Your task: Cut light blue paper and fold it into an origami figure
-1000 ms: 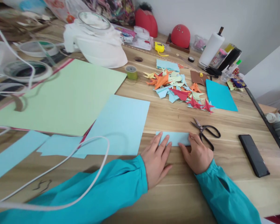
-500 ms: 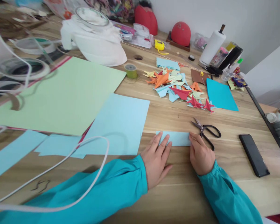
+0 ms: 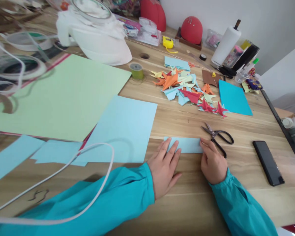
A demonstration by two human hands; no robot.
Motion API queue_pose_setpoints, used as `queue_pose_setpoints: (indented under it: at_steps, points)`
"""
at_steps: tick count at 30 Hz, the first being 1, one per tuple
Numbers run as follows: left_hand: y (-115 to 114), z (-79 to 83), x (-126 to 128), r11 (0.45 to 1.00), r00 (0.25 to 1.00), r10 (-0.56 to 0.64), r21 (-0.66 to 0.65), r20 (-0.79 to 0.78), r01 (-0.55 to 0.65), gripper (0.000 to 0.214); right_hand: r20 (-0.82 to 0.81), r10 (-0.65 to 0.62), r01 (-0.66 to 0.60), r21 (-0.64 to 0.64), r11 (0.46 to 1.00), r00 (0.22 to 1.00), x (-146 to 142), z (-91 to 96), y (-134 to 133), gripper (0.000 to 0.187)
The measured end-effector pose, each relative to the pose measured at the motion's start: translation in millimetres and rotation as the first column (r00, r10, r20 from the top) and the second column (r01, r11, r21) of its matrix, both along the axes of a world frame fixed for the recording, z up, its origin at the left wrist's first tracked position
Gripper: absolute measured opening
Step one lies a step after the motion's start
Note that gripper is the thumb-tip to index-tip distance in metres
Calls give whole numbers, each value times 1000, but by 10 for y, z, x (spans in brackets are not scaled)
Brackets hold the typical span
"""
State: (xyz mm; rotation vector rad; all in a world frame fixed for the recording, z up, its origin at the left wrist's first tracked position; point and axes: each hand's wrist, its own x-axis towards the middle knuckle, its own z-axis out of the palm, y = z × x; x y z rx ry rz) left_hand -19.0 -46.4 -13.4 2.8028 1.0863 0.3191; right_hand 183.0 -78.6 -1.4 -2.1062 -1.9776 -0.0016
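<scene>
A narrow strip of light blue paper (image 3: 189,145) lies flat on the wooden table in front of me. Across its left end my left hand (image 3: 165,167) rests palm down, fingers spread, the fingertips on the paper. My right hand (image 3: 213,163) is curled closed at the strip's right end, its fingertips pressed on the paper edge and covering it. Just beyond the right hand lies a pair of black-handled scissors (image 3: 215,133), blades pointing away to the left; one handle loop comes close to the knuckles.
A pile of folded paper shapes (image 3: 186,88) sits farther back, beside a turquoise paper stack (image 3: 235,98). On the left are a large green sheet (image 3: 64,101), a light blue sheet (image 3: 130,131) and a white cable (image 3: 110,164) looping near my sleeve. A phone (image 3: 267,163) lies at right.
The camera view has shifted slightly, so background things sit a little differently. Both hands stay in nearly the same place on the blue strip.
</scene>
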Motion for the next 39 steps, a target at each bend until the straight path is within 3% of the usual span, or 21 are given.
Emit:
queue_pose_setpoints:
  at_steps: [8,19,25,33,39]
  points:
    - [-1,-22,1,1000,1000,1,-4,2,-1,65,111,-7,-2,86,996,994,-81,-19,32,32]
    - [19,-82,-59,998,1000,-30,48,-1,30,72,218,-8,-14,98,995,976,-130,5,42,37]
    - [43,-68,-93,999,997,-52,12,65,52,70,266,-2,2,-2,1000,964,-201,54,12,58]
    - [65,-80,-203,993,992,-110,44,57,107,77,277,-19,41,-76,996,961,-231,94,9,58]
    - [10,-85,-405,994,997,-73,81,29,71,69,277,-32,67,-119,991,960,-235,110,21,58]
